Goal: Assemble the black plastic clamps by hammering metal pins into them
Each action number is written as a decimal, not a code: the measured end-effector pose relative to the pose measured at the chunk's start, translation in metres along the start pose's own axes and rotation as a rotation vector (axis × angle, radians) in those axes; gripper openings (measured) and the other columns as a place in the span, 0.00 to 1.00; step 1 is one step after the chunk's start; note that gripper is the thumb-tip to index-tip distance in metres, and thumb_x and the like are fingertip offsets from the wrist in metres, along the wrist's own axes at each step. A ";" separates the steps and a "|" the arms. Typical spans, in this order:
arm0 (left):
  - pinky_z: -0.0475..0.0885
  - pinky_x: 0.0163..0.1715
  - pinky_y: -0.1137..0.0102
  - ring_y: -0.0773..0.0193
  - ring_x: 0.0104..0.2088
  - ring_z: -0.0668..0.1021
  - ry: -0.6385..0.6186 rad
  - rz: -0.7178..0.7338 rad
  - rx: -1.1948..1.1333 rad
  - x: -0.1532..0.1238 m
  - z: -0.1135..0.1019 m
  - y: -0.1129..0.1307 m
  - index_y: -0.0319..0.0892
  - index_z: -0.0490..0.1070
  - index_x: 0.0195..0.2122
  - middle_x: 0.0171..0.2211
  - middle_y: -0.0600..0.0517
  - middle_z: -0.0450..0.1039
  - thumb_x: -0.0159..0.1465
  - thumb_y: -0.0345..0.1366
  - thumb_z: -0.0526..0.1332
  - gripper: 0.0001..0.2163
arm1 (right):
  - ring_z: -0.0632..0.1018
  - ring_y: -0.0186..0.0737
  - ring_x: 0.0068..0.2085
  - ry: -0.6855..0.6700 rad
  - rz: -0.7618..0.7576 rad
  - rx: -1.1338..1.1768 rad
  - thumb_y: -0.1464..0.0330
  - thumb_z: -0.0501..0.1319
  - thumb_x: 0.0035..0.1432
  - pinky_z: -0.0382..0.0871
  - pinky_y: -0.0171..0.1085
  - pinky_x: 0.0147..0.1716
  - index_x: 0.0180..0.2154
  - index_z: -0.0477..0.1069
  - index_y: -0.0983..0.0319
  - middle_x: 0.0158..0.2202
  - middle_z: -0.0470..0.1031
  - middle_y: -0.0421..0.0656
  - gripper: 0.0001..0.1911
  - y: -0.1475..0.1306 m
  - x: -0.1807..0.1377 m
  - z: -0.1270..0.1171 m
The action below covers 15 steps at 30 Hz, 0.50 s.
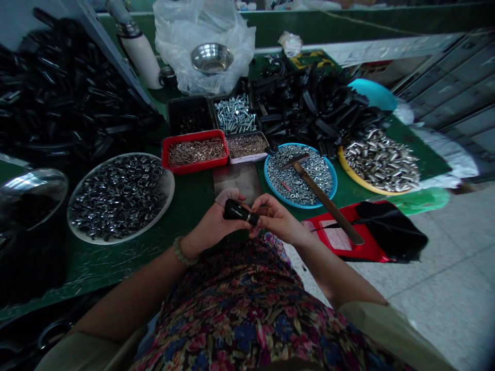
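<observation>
A black handle-like piece [236, 210] with pale lettering and a shiny ring near its right end is held in front of my apron. My left hand [209, 224] wraps round its thicker left part, thumb along the lower side. The fingers of my right hand [276, 219] are pinched at the narrow right end, by the ring; whether they also hold a small part is hidden. Just beyond both hands lies a flat metal plate [237, 180]. To the right, a hammer [317, 190] rests across a blue bowl [334, 178] of small metal nuts.
Left stands a white tray [170, 198] of dark rings. Ahead are a red tray [195, 165] of small pins and a bin of screws [235, 113]. Black handles [309, 103] are piled behind. A yellow bowl [363, 183] of metal sleeves and a red pouch [348, 252] lie right.
</observation>
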<state>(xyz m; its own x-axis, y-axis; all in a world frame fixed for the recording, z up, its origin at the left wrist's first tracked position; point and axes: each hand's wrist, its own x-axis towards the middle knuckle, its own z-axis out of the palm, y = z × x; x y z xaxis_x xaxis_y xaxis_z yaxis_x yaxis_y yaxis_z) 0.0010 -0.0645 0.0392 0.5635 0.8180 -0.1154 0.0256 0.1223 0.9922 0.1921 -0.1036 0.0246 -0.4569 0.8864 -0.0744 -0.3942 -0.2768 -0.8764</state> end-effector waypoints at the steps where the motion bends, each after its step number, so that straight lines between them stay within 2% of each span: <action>1: 0.69 0.40 0.68 0.63 0.37 0.75 0.019 -0.005 -0.042 0.000 0.002 -0.001 0.44 0.60 0.47 0.37 0.54 0.71 0.52 0.36 0.70 0.25 | 0.81 0.33 0.29 0.014 -0.003 0.003 0.62 0.67 0.56 0.76 0.34 0.30 0.40 0.59 0.59 0.32 0.78 0.37 0.18 -0.001 0.000 0.001; 5: 0.68 0.34 0.71 0.68 0.30 0.72 0.117 0.018 -0.145 0.001 0.004 -0.005 0.44 0.62 0.48 0.32 0.56 0.68 0.54 0.37 0.69 0.23 | 0.81 0.34 0.28 0.078 -0.001 0.018 0.61 0.68 0.55 0.76 0.34 0.29 0.39 0.59 0.59 0.31 0.79 0.38 0.19 -0.001 0.002 0.010; 10: 0.69 0.39 0.69 0.66 0.35 0.73 0.122 0.067 -0.106 0.002 0.002 -0.005 0.44 0.63 0.49 0.36 0.53 0.69 0.58 0.39 0.66 0.20 | 0.80 0.36 0.25 0.138 0.089 0.101 0.57 0.68 0.53 0.75 0.33 0.26 0.44 0.55 0.57 0.28 0.79 0.38 0.26 0.006 0.012 0.019; 13: 0.71 0.41 0.65 0.61 0.40 0.74 0.068 0.067 -0.050 0.003 -0.006 -0.005 0.47 0.56 0.58 0.41 0.51 0.69 0.56 0.40 0.67 0.31 | 0.79 0.33 0.24 0.259 0.051 0.024 0.57 0.70 0.50 0.73 0.32 0.25 0.40 0.56 0.57 0.27 0.75 0.34 0.26 0.009 0.017 0.021; 15: 0.72 0.42 0.63 0.58 0.43 0.75 0.044 0.069 0.043 0.005 -0.018 -0.004 0.47 0.49 0.62 0.43 0.49 0.69 0.55 0.41 0.68 0.37 | 0.79 0.32 0.25 0.240 0.056 -0.107 0.58 0.68 0.52 0.72 0.32 0.26 0.36 0.56 0.58 0.27 0.73 0.32 0.22 0.002 0.023 0.018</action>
<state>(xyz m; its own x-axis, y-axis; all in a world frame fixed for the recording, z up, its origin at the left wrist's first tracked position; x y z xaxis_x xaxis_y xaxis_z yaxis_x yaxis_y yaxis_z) -0.0107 -0.0509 0.0336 0.5287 0.8475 -0.0480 0.0244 0.0413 0.9988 0.1667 -0.0905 0.0296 -0.2687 0.9370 -0.2234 -0.2818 -0.2982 -0.9120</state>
